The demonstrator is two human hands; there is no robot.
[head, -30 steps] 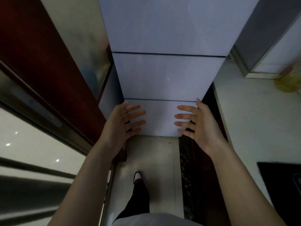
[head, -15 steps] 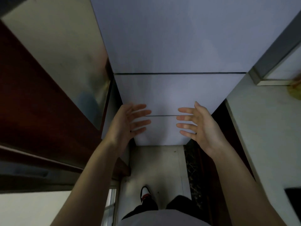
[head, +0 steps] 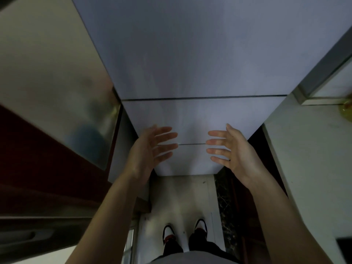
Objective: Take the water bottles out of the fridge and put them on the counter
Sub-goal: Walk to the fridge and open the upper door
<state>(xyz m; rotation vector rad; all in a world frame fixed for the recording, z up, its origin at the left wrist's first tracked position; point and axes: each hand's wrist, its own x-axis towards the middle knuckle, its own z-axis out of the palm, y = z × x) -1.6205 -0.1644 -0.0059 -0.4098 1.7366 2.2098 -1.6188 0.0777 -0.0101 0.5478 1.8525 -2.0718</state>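
Note:
A tall pale grey fridge [head: 200, 54] fills the middle of the head view, all of its doors closed, with two horizontal seams across its front. No water bottles are visible. My left hand [head: 150, 149] and my right hand [head: 230, 147] are raised in front of the lower doors, palms facing each other, fingers straight and spread, holding nothing. The white counter [head: 308, 159] runs along the right side of the fridge.
A dark red wooden panel [head: 28, 159] and a reflective metal surface [head: 57, 92] stand on the left. A yellowish object [head: 346, 111] sits at the counter's far right edge. My two shoes [head: 182, 231] stand on the light floor below.
I have stepped closer to the fridge, which now fills more of the view. Both hands have risen slightly in front of the lower doors, and both feet now stand side by side.

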